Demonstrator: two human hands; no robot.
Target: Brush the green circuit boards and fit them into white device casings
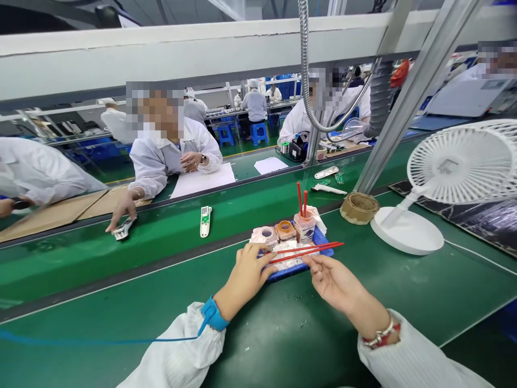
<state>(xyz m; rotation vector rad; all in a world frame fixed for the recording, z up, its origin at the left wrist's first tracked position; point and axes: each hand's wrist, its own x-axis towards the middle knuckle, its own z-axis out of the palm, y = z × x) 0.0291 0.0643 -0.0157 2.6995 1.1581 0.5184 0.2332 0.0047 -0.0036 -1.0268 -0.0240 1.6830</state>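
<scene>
A small blue tray (pixel 278 276) holds white tissue (pixel 290 261), stained square bottles and two thin red sticks (pixel 311 250) lying across it. My left hand (pixel 247 272) is curled around the tray's left end, its thumb and forefinger by the left tips of the sticks. At the front right of the tray, my right hand (pixel 333 283) has thumb and fingers pinched together, close under the sticks; what is between them is hidden. One open orange-rimmed bottle (pixel 286 230) stands in the middle. Two more red sticks stand upright in the right-hand bottle (pixel 305 226).
A white fan (pixel 407 229) and a tape roll (pixel 359 208) stand at right. On the green conveyor lies an opened white device (pixel 205 221) with a green board. Opposite, a co-worker's hand (pixel 123 210) touches another device. A blue wrist cord (pixel 100 341) runs left from my wrist.
</scene>
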